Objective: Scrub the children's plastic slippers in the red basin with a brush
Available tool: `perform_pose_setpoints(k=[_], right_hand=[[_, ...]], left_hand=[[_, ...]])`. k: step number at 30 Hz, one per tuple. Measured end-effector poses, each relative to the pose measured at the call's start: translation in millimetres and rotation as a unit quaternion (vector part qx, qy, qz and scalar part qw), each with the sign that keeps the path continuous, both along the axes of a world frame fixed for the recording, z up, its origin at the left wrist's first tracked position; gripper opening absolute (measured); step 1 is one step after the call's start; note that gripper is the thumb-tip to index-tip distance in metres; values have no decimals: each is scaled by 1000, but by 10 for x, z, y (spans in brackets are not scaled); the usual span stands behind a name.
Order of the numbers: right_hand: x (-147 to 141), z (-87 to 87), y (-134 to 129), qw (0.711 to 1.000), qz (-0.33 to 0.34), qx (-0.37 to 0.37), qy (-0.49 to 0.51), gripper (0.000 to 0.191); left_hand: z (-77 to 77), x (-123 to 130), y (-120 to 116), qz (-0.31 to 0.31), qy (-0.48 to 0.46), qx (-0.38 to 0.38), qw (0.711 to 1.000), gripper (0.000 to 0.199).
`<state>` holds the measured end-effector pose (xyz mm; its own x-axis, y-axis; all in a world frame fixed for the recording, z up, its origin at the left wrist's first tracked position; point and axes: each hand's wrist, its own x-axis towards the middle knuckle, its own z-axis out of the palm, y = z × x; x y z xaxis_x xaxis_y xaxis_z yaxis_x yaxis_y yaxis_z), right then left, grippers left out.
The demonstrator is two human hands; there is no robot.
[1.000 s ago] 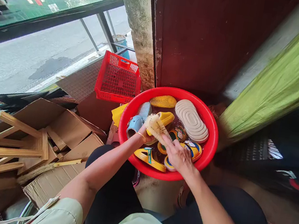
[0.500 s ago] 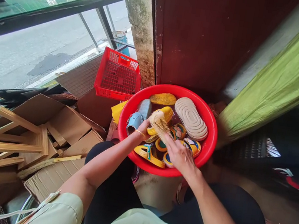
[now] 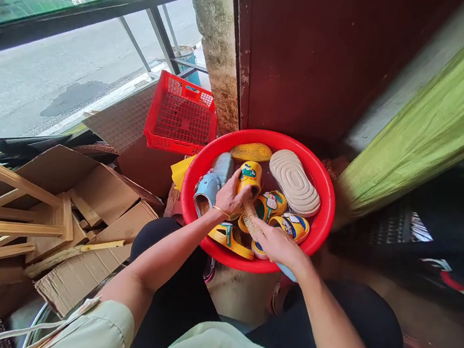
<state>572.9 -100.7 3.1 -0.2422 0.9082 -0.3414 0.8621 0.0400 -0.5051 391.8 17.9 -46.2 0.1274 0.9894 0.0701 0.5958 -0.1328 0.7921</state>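
Wooden-looking scrub brush (image 3: 250, 217) with pale bristles lies in the grip of my right hand (image 3: 277, 243), its blue end sticking out behind the palm. My left hand (image 3: 230, 198) grips a yellow clog (image 3: 251, 173) with a green picture on its toe, and the brush head meets its near end. Both hands are over a round red basin (image 3: 327, 211). Around them in the basin lie a light blue clog (image 3: 206, 189), a beige ridged sole (image 3: 294, 182), a yellow sole (image 3: 251, 151) and several yellow clogs with cartoon pictures, one being a yellow strapped clog (image 3: 230, 241).
Behind the basin stands a dark red panel (image 3: 309, 63); a red plastic crate (image 3: 183, 120) sits to its left. Cardboard boxes (image 3: 119, 198) and a wooden stool (image 3: 19, 223) with its legs sideways fill the left. Green cloth (image 3: 424, 115) hangs at the right.
The yellow clog has turned so its decorated toe shows. My left hand has shifted onto its side, and the brush has dropped lower, toward me, bristles now mostly out of sight.
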Motion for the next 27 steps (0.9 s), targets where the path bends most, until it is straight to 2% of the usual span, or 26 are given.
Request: perform_pose_setpoints(k=[3,8,14,16,19,21,23,25,27], right_hand=[[-59,-146,211,999,-47,15,1,55],[-122,-363,502,989,-140,20,48,57],[-63,-491,631,972,-166,29,163,34],[-41,-469,628,958,-161,-1,236,27],[-68,-382,558,932,-148,-33,329,24],[-128,-318,473,925,-136,-33,352,24],[-203,-271,375,924,-133,-30,358,31],[-268,-243,285,921,-147,-30,359,41],[-310,-222,219,922,-153,-36,354,50]], left_hand=[[-20,61,-119,-51,41,34,997,73],[-101,147,-231,-62,70,77,993,77],[-74,155,-244,-77,57,73,993,77],[-38,146,-190,-57,11,54,997,77],[45,132,-48,4,-132,-36,991,77],[115,123,53,26,-244,-119,962,68],[180,114,127,14,-336,-180,924,58],[225,100,167,1,-402,-205,892,50],[241,83,179,13,-445,-208,871,45]])
